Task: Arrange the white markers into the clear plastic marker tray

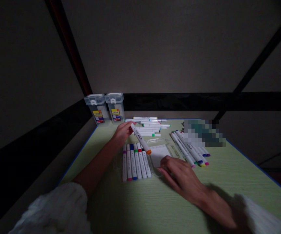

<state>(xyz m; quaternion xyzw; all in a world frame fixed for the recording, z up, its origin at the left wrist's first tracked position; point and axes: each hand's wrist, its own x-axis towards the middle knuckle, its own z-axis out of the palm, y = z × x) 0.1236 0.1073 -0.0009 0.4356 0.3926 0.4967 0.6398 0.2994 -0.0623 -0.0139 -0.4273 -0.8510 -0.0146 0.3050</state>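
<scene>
My left hand (123,132) pinches a white marker (140,138) near its upper end. The marker slants down to the right, its orange end above a clear plastic case (174,152) lying open on the table. Side by side in the case's left part lies a row of white markers (136,162) with purple, pink, blue, green, red and black caps. A white card or panel (159,154) shows in its right part. My right hand (183,174) has its fingers bent and closed at the case's near right edge; its fingertips are partly hidden.
Loose white markers (146,128) are piled at the back of the table (135,208). Another bunch of markers (189,149) lies to the right, beside a blurred-out greenish thing (203,132). Two lidded clear boxes (98,112) stand at the back left corner, near the wall.
</scene>
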